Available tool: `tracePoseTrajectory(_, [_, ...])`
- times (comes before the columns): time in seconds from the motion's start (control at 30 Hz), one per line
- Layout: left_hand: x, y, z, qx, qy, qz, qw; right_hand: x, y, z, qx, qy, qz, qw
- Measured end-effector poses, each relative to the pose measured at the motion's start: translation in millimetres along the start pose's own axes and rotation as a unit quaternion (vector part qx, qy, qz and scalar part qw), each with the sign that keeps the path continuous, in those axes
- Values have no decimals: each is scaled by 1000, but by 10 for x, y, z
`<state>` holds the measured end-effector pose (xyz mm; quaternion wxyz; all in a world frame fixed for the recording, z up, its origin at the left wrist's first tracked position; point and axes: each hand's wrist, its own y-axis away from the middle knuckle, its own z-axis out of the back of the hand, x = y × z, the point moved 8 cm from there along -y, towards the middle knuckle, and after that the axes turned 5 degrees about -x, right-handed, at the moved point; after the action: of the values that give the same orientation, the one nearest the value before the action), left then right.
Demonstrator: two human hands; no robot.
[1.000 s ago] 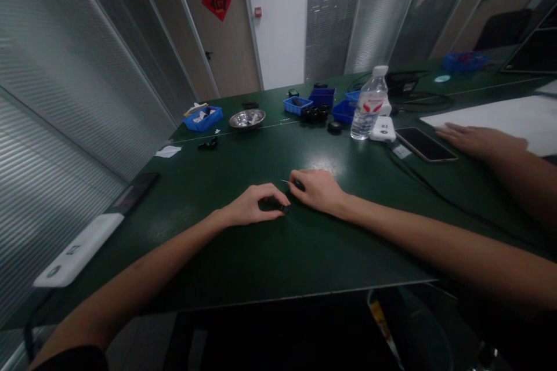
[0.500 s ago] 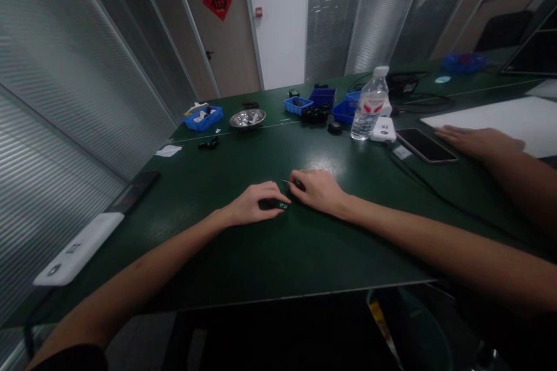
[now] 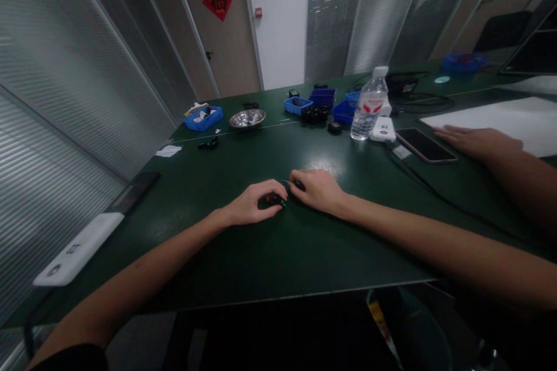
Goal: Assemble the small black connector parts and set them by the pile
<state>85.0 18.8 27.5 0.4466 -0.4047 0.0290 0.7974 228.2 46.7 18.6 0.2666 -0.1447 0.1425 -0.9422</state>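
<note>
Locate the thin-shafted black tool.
In the head view, just right of centre: the tool is in the right hand, shaft pointing left, near the left hand.

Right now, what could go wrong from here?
The black-handled tool in the right hand has its thin, pale shaft ending close to the left hand's fingers; a slip might jab them.

The small black part in the left hand could drop and be hard to spot against the dark green tabletop.
</note>
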Motion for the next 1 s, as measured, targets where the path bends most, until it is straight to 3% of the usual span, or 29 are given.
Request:
tracePoseTrajectory(0.33, [-27, -4, -50, 21, -33, -48, 998, 2, -12, 1, 2, -1, 0, 1000])
tracePoseTrajectory(1.0, [-44, -5, -74, 41, -49, -34, 997, 13, -13, 26, 9, -15, -3, 1000])
